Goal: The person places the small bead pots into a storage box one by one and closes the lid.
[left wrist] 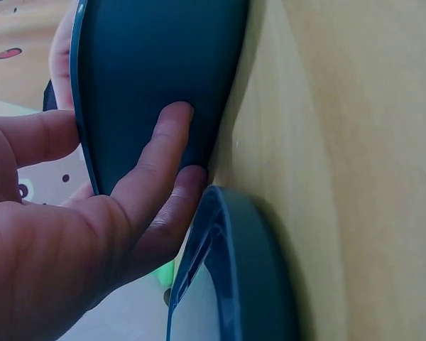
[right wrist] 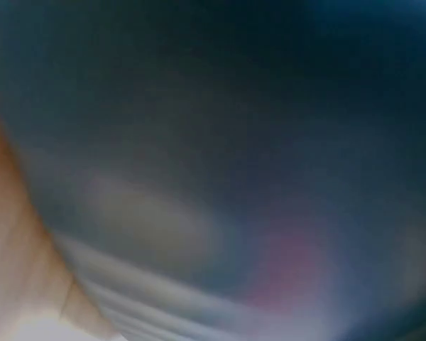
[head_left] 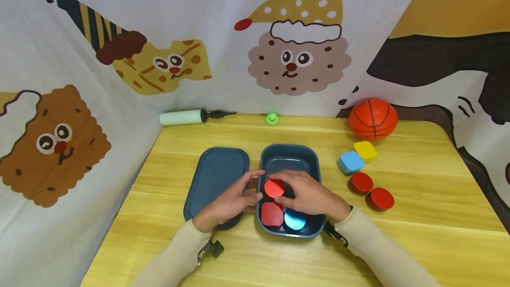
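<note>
My right hand (head_left: 310,193) reaches into a dark blue box (head_left: 320,167) and pinches a round red block (head_left: 274,188) between thumb and fingers. Nearer to me in the same box lie a square red block (head_left: 272,214) and a shiny blue round block (head_left: 295,219), partly under the right hand. At the box's left side is my left hand (head_left: 235,196). Its extended fingers (left wrist: 153,160) rest against the outer wall in the left wrist view. The right wrist view is blurred, mostly filled by the dark box wall (right wrist: 163,106).
A dark blue lid (head_left: 221,167) lies left of the box, partly under the left hand. To the right are a light blue block (head_left: 351,162), a yellow block (head_left: 365,150) and two round red blocks (head_left: 361,182). Behind stand a basketball (head_left: 373,119), green toy (head_left: 272,118) and hand pump (head_left: 183,117).
</note>
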Demonstrator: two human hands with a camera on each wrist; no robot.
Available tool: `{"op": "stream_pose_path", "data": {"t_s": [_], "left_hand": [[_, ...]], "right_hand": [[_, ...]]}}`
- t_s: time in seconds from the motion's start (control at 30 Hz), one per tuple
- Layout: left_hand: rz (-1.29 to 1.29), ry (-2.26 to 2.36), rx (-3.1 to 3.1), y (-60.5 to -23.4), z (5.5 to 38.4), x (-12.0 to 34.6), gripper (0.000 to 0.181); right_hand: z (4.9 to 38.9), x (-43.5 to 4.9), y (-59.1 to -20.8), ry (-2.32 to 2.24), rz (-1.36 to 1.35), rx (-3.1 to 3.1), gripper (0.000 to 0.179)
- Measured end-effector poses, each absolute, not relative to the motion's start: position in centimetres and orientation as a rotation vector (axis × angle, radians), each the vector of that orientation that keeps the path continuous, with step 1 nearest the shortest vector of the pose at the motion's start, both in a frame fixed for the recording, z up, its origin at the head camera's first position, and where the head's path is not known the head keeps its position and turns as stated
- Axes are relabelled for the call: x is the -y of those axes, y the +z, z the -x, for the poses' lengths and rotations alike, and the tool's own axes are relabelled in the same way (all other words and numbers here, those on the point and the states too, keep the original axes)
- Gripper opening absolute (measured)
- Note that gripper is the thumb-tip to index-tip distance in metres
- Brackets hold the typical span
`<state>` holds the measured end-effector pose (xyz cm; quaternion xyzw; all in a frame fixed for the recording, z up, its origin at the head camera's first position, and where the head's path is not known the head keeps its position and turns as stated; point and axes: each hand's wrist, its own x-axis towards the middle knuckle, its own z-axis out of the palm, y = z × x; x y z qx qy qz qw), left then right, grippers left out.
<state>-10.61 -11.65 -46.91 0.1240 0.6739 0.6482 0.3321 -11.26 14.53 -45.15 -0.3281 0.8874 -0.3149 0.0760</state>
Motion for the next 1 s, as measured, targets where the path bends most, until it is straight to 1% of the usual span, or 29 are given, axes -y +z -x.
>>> {"op": "stream_pose_path", "data": {"t_s": [0.23, 0.63, 1.0], "left_hand": [[-0.334, 1.696, -1.755, -47.0, 10.4, 11.7, 0.067], [-0.33, 1.705, -1.764, -46.9, 10.6, 11.7, 0.066], [-0.327, 1.704, -1.744, -47.0, 10.6, 11.7, 0.066]], "right_hand": [[11.2, -13.7, -45.6, -0.912, 1.014, -2.606, 0.054], [11.5, -13.8, -45.7, -0.853, 1.033, -2.614, 0.048], [11.7, -15.2, -44.6, -1.069, 1.007, -2.631, 0.044]]}}
